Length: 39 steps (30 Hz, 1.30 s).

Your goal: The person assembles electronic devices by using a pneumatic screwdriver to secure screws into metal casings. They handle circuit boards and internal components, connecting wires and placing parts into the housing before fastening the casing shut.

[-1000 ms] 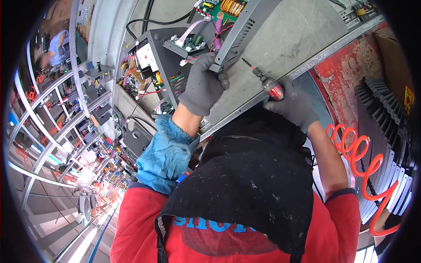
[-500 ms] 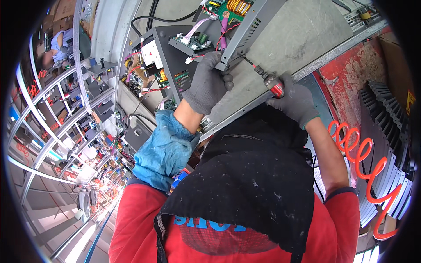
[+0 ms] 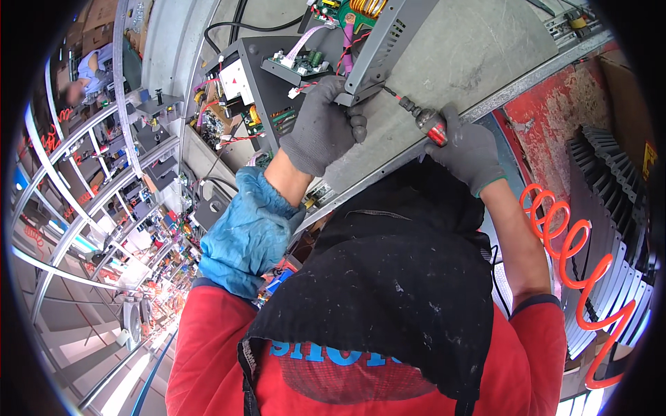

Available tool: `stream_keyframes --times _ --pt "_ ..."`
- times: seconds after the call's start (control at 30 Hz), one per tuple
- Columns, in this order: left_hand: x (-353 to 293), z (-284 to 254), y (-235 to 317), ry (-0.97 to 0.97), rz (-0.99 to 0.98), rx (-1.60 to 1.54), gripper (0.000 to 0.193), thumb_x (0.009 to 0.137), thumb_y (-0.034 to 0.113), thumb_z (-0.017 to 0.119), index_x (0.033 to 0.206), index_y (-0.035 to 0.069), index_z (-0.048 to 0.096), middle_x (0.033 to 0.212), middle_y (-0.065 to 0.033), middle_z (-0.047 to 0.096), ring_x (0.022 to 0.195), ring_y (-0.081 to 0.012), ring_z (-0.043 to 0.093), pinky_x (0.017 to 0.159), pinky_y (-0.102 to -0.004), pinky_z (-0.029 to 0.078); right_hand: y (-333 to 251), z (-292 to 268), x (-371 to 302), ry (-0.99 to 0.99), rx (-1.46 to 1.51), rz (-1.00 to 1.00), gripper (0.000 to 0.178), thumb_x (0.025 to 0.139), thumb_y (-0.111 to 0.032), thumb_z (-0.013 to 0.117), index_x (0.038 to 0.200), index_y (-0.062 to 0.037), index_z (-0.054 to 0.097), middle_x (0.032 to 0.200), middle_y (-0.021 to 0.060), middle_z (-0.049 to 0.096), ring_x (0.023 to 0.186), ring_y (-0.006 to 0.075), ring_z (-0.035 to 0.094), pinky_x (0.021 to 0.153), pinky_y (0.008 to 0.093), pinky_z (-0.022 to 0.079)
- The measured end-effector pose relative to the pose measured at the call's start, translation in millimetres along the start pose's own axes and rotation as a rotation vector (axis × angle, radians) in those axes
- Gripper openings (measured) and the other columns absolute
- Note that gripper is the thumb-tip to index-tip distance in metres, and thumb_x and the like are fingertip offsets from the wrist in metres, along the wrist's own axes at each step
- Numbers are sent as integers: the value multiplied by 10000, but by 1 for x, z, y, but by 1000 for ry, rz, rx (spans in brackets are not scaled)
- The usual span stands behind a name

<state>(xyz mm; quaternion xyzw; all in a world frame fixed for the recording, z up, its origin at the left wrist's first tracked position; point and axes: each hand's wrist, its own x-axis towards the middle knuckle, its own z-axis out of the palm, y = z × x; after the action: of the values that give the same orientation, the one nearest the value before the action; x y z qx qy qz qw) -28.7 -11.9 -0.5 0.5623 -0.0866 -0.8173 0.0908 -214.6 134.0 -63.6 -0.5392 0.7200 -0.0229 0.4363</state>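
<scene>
My left hand point(image 3: 320, 132), in a grey glove, is closed around the near corner of a grey sheet-metal housing point(image 3: 390, 55) with vent slots. In my gloved right hand point(image 3: 470, 154) is a red and grey power screwdriver point(image 3: 431, 125). Its thin bit points up and left, and the tip is at or very near the housing's lower corner; whether it touches a screw I cannot tell. Inside the housing are a green board with a copper coil point(image 3: 368, 8) and a purple sleeved lead point(image 3: 348, 48). A smaller circuit board point(image 3: 305, 64) with a white ribbon cable lies left of it.
Another dark grey housing point(image 3: 253, 52) stands left on the grey worktop point(image 3: 479, 52). A metal rail point(image 3: 517, 90) runs along the near edge. At right hang a coiled orange air hose point(image 3: 579, 243) and stacked grey metal parts point(image 3: 610, 208). A person point(image 3: 97, 69) is far left.
My left hand and the housing corner have shifted slightly left. The screwdriver has turned a little with my right hand, its bit still by the corner.
</scene>
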Motion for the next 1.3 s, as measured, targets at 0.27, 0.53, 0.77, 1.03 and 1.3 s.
stream_keyframes --times 0.27,0.53,0.77,1.03,1.3 --pt "0 7 2 20 74 87 246 825 320 517 845 75 528 703 -32 394 589 -154 381 537 -307 364 3 4 7 40 -48 -29 573 733 -407 665 1132 -95 396 749 183 629 721 368 636 620 455 493" --pt "0 5 6 -29 15 44 326 828 307 503 1035 56 525 786 -31 404 673 -129 384 589 -259 375 -3 -2 10 20 -99 -6 476 772 -352 619 1121 -97 418 737 163 636 700 353 641 630 458 497" --pt "2 0 9 -54 9 21 292 833 291 496 1002 56 538 806 -43 442 678 -139 395 591 -259 380 -7 -9 12 -23 -115 9 436 788 -327 602 1116 -97 430 755 159 644 720 346 644 650 450 499" --pt "1 5 15 -80 91 182 351 871 381 510 1017 66 561 821 -30 469 660 -131 393 588 -264 388 -10 -15 7 -33 -95 -11 552 730 -399 665 1123 -89 431 789 165 649 756 356 643 668 442 499" --pt "-20 3 4 -129 183 328 697 834 655 481 1164 44 544 842 -19 495 667 -102 404 571 -252 393 -5 -26 -60 22 159 -4 748 645 -555 712 1197 -128 441 864 195 636 817 377 630 701 432 496"
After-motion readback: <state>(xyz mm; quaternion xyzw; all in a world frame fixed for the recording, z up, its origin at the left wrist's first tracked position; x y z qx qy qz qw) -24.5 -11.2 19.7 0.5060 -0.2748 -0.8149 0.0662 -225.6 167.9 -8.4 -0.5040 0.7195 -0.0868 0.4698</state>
